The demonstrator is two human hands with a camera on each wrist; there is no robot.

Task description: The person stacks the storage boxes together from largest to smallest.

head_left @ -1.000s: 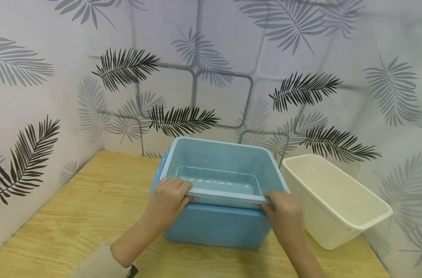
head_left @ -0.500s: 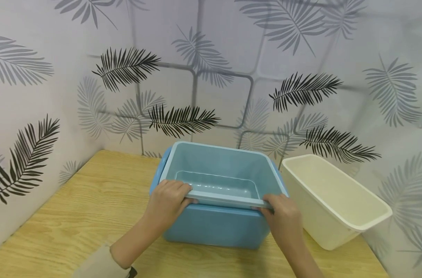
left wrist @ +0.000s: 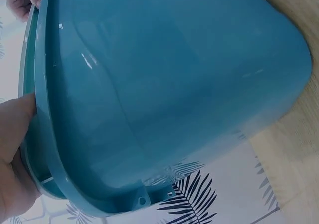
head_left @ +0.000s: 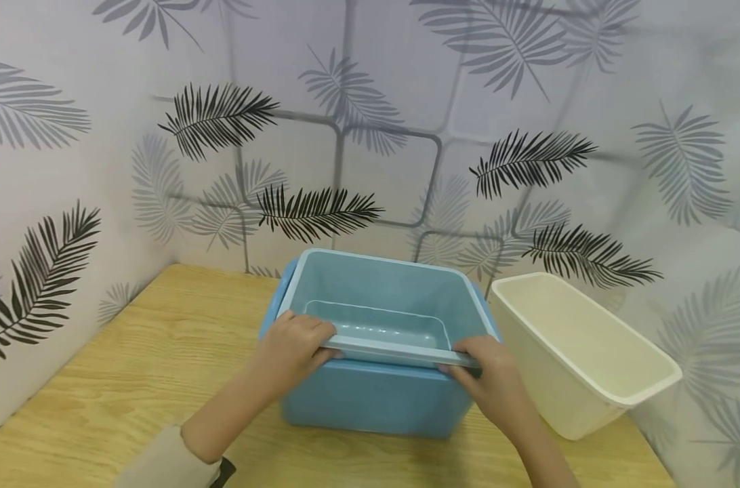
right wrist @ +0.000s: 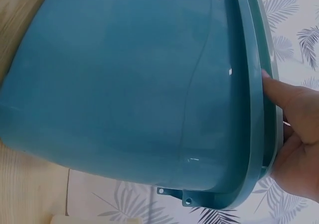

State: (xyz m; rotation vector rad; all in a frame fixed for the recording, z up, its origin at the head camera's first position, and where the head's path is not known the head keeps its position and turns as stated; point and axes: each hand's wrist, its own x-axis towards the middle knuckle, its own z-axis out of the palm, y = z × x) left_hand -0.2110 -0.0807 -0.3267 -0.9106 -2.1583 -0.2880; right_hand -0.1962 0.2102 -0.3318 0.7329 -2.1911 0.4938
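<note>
A light blue plastic bin (head_left: 382,288) sits nested inside a deeper blue bin (head_left: 370,400) on the table. My left hand (head_left: 297,342) grips the near rim of the inner bin at its left end, fingers over the edge and thumb beneath. At the right end of that same rim, my right hand (head_left: 488,369) grips in the same way. In the left wrist view, the outer bin (left wrist: 174,84) fills most of the picture, with the left hand (left wrist: 15,144) at the inner rim. The right wrist view has the right hand (right wrist: 296,129) beside the two stacked rims.
To the right stands a cream plastic bin (head_left: 553,366), close beside the blue pair. The wood-grain table (head_left: 132,379) runs back to a wall (head_left: 394,81) with a leaf pattern. A sleeve (head_left: 171,461) covers my left forearm.
The inner bin has sunk slightly lower into the outer bin, its far rim dropping with it. Both hands have stayed on the near rim, and the cream bin has stayed put.
</note>
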